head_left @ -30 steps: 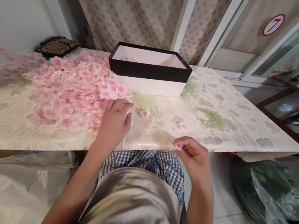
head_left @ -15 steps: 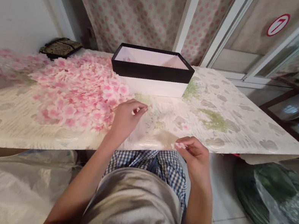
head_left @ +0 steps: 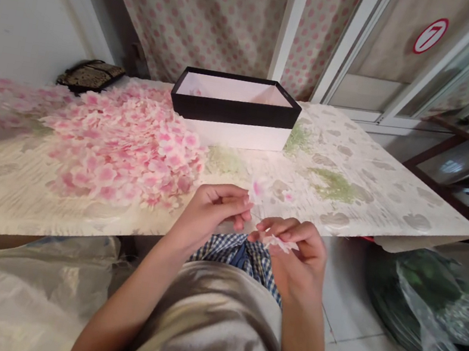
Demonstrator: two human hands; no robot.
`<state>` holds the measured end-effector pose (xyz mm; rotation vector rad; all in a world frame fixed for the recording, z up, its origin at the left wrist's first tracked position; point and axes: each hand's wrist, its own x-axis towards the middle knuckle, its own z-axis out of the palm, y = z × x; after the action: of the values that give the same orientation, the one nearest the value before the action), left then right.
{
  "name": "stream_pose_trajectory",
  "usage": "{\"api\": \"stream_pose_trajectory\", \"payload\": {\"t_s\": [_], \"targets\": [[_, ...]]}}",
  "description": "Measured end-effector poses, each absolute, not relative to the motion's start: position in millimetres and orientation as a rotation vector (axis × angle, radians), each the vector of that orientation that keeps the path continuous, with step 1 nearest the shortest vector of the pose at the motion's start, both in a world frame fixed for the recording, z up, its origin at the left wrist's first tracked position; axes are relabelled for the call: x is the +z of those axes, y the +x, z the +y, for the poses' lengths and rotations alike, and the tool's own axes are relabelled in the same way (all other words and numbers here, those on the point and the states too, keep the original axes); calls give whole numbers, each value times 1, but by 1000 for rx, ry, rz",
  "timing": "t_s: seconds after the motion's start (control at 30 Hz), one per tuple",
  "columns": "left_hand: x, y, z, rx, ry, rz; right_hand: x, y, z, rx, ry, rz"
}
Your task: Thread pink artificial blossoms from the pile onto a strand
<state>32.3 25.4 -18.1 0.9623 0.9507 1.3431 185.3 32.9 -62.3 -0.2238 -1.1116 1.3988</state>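
Close in front of me at the table's near edge, my left hand (head_left: 225,209) pinches a pale pink artificial petal (head_left: 255,191) between thumb and fingers. A few centimetres to its right, my right hand (head_left: 294,246) is closed on a small bunch of whitish-pink petals (head_left: 280,243). Both hands are nearly touching, fingertips toward each other. To the left lies a large heap of pink and white artificial petals (head_left: 132,139) on the tablecloth. One stray petal (head_left: 289,197) rests on the cloth beyond my right hand.
A white box with a black rim (head_left: 234,112) stands at the back of the table (head_left: 378,183). Green bits (head_left: 333,184) lie to the right, more beside the box. A patterned dark pouch (head_left: 91,76) sits back left. Plastic sheeting (head_left: 46,287) hangs below the table's left side.
My left hand has moved right and toward me from beside the heap, and now shows a petal in its fingers. My right hand has shifted slightly nearer, still holding petals.
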Motion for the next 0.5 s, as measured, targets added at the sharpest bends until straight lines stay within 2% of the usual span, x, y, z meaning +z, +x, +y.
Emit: {"api": "stream_pose_trajectory", "payload": {"t_s": [0.13, 0.37, 0.5], "targets": [[-16, 38, 22, 1290, 963, 958, -60, 186, 32, 1481, -242, -1092], [-18, 39, 16, 1393, 1164, 1086, -65, 194, 35, 1528, -341, -1070], [-14, 39, 3, 1580, 1647, 1287, -63, 195, 36, 1563, -360, -984]]}}
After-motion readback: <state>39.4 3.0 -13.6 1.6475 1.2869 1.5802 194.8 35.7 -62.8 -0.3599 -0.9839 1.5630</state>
